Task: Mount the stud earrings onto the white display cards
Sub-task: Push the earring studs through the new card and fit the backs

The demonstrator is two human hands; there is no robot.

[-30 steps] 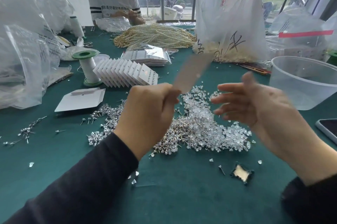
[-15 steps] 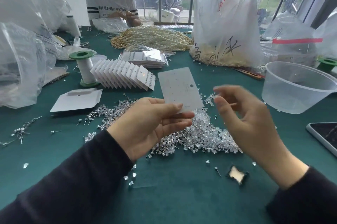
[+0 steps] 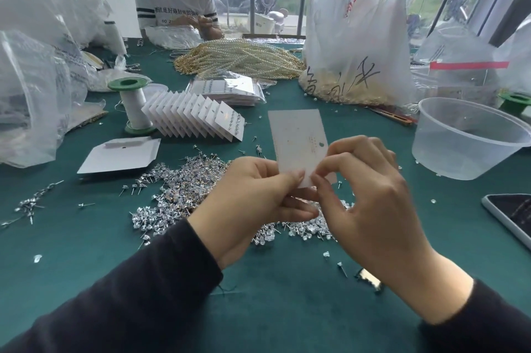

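Note:
A white display card (image 3: 297, 140) stands upright above the table centre. My left hand (image 3: 253, 203) pinches its lower edge between thumb and fingers. My right hand (image 3: 365, 197) pinches the card's lower right corner with thumb and forefinger; whether a stud sits between those fingertips is hidden. Below both hands lies a wide heap of silver stud earrings (image 3: 178, 191) and clear backs on the green cloth. A fanned row of filled cards (image 3: 195, 117) stands behind, with a flat stack of blank cards (image 3: 120, 154) to the left.
A clear plastic tub (image 3: 465, 137) sits at right, a phone (image 3: 511, 214) at the right edge. A green-capped spool (image 3: 133, 105), plastic bags (image 3: 31, 94), a pearl-strand pile (image 3: 241, 58) and a big white bag (image 3: 359, 36) ring the work area. Another person (image 3: 175, 5) works at the far end.
My right hand has come in from the right and now pinches the card's lower corner. My left hand turned the card from edge-on to upright and facing me.

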